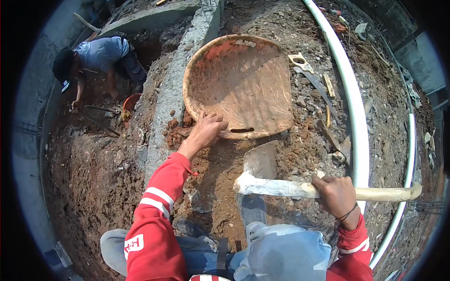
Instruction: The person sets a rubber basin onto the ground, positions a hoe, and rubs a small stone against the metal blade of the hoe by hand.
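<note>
A wide, shallow, dirt-stained scoop pan (243,86) lies on the soil in front of me, its raised rim curving round the far and left sides. My left hand (206,130) is closed over the pan's near left edge, beside a slot in the rim. With my right hand (336,196) I grip the wooden handle of a hoe (384,193), which lies across to the right. The hoe's metal blade (261,161) points away from me, close to the pan's near edge, over loose brown soil (206,173).
A handsaw (311,79) and wood scraps lie right of the pan. Beyond them runs a long white pipe (344,75). A concrete beam (168,98) borders the left side. Past it, a person (101,58) crouches in a dug pit near an orange container (131,101).
</note>
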A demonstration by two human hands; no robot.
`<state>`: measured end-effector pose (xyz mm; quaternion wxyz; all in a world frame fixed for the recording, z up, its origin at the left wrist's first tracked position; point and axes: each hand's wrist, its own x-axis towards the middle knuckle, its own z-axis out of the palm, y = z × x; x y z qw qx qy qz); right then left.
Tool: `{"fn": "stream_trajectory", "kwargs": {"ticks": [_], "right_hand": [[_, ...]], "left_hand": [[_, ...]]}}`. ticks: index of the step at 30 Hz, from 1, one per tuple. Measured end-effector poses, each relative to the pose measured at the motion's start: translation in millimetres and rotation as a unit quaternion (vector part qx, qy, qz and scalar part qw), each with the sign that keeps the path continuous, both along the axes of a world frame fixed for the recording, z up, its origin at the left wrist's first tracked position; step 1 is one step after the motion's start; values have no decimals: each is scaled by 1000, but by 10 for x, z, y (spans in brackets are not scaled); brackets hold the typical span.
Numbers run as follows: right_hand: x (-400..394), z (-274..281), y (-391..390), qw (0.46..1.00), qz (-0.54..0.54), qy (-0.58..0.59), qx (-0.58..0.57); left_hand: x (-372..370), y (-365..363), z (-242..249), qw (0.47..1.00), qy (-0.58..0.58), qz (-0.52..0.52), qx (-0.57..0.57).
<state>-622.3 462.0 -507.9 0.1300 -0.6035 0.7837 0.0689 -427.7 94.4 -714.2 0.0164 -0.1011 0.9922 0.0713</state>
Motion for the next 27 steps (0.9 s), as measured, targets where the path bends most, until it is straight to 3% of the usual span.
{"fn": "stream_trajectory", "kwargs": {"ticks": [1, 3, 5, 6, 8, 9, 11, 13, 14, 15, 16, 18, 20, 23, 25, 27], "right_hand": [[20, 17, -135, 999, 47, 9, 19], [79, 51, -460, 994, 100, 24, 27], [134, 8, -795, 988, 151, 21, 32], [145, -43, -979, 983, 182, 18, -25], [226, -159, -1397, 969, 222, 22, -108], [298, -189, -1595, 963, 229, 31, -135], [433, -83, -1825, 947, 250, 107, -169], [476, -282, -1959, 903, 260, 10, -342], [451, -325, -1905, 906, 250, 10, -342], [447, -287, -1810, 853, 247, -91, -450], [443, -274, -1706, 778, 240, -188, -549], [386, -393, -1388, 776, 96, -245, -573], [117, -731, -1148, 799, -111, -228, -545], [-642, -1681, -652, 822, -409, -192, -348], [-1119, -2291, -341, 829, -472, -142, -266], [-1331, -2610, -314, 832, -473, -126, -262]], "left_hand": [[1, -25, 130, 1000, -4, -4, 3], [-126, -99, 643, 980, -7, 29, 194], [-308, -79, 1245, 935, 110, -26, 336], [-381, 13, 1506, 933, 105, -41, 341], [-439, 300, 1876, 856, 52, -118, 501], [-465, 444, 1914, 842, 2, -125, 525], [-463, 502, 1807, 873, 33, -79, 480], [-383, 325, 1632, 855, 51, -68, 511], [-315, 287, 1623, 802, 68, -8, 593], [-235, 308, 1602, 737, 83, 59, 668], [-162, 356, 1572, 727, 113, 111, 668], [61, 171, 1259, 742, 136, 98, 649], [200, 119, 1060, 775, 203, 76, 593], [269, 159, 853, 783, 247, 96, 562], [198, 312, 838, 773, 273, 128, 558], [187, 322, 675, 781, 214, 89, 579]]}}
